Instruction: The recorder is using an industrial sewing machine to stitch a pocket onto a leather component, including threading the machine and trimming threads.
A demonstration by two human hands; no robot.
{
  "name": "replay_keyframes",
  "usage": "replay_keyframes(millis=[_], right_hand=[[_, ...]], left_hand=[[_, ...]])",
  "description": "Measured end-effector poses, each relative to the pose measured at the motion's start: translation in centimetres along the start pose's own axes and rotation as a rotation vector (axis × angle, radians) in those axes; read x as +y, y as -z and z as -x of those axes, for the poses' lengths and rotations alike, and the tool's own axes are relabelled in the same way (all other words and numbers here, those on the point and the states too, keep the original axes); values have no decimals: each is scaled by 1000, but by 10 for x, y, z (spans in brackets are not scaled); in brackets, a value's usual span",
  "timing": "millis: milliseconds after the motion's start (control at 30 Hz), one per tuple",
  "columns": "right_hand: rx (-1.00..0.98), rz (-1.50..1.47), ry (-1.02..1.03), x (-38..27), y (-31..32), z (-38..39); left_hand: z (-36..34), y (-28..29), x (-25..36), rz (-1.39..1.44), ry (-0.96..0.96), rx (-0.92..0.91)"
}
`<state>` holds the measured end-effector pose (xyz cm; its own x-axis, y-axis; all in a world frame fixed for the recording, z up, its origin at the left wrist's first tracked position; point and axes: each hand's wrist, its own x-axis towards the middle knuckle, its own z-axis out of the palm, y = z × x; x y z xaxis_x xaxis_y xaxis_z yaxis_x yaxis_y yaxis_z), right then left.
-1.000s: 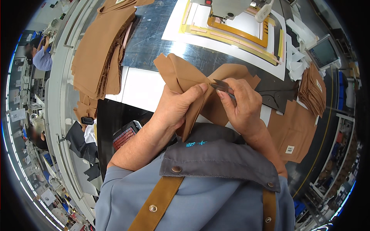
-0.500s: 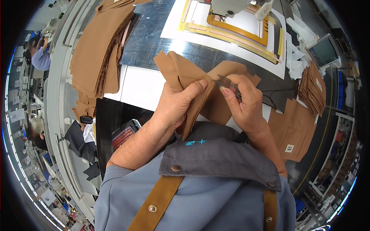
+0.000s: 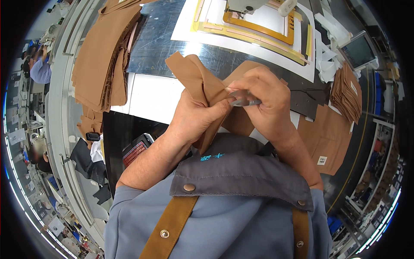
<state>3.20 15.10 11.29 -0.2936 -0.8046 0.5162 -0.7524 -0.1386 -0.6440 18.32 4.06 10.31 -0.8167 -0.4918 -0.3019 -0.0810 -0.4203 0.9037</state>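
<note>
In front of my chest, a folded brown fabric piece (image 3: 186,71) is gripped by my left hand (image 3: 189,114), the thumb pressed along its edge. My right hand (image 3: 269,101) is closed around small metal thread snips (image 3: 246,98), which lie across the fingers beside the left thumb. The right fingertips meet at the fabric's edge, close to the left thumb. Whether they pinch a thread there is too small to tell. Part of the fabric hangs down behind both hands, and the lower left fingers are hidden by it.
A tall stack of brown fabric pieces (image 3: 97,60) lies at the left. Ahead, a sewing machine head (image 3: 241,5) stands over an orange frame (image 3: 258,28) on a white sheet. To the right are another brown stack (image 3: 346,95), a flat brown panel (image 3: 323,138) and a screen (image 3: 359,51).
My right hand has moved left and slightly up against the fabric's edge. The snips have turned, their points no longer up at the edge but lower, by the left thumb.
</note>
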Motion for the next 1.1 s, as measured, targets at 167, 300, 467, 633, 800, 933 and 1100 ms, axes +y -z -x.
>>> replay_keyframes(millis=[167,300,467,633,800,933,1100], right_hand=[[56,-455,-305,11,-3,8],[149,-710,-377,11,4,4],[118,-774,-459,22,26,11],[194,-678,-567,63,72,45],[244,486,-465,62,72,54],[31,390,-663,44,64,54],[66,-115,-412,20,29,19]], left_hand=[[-5,-3,-1,-69,-51,35],[-7,-5,-2,50,-21,102],[-8,0,-2,106,56,157],[-12,-1,3,230,109,229],[-13,6,1,228,136,226],[-15,4,2,217,128,226],[-14,2,2,217,130,202]])
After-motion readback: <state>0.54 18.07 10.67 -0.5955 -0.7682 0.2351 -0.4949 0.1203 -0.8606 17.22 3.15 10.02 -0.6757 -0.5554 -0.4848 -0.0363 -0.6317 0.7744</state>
